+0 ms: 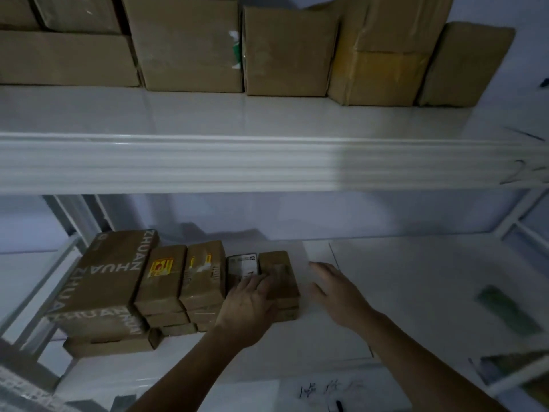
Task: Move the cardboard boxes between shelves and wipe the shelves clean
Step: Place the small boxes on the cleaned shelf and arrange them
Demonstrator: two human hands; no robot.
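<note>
On the lower white shelf (416, 278) several small cardboard boxes stand in stacks at the left. My left hand (249, 307) rests on the rightmost small stack (279, 272), fingers laid over its top and front. Just right of that stack my right hand (335, 289) hovers with its fingers straight, holding nothing. A larger box printed ZHUAN (104, 281) lies at the far left of the row. Between it and my left hand stand two taped stacks with yellow labels (162, 281). The upper shelf (237, 117) carries a row of bigger cardboard boxes (190, 43) at the back.
A green cloth-like thing (505, 310), blurred, lies on the lower shelf at the right. The shelf's white front beam (267, 165) crosses the view between the two levels. Handwriting marks the lower front edge (329, 391). White metal uprights (68, 230) stand at the left.
</note>
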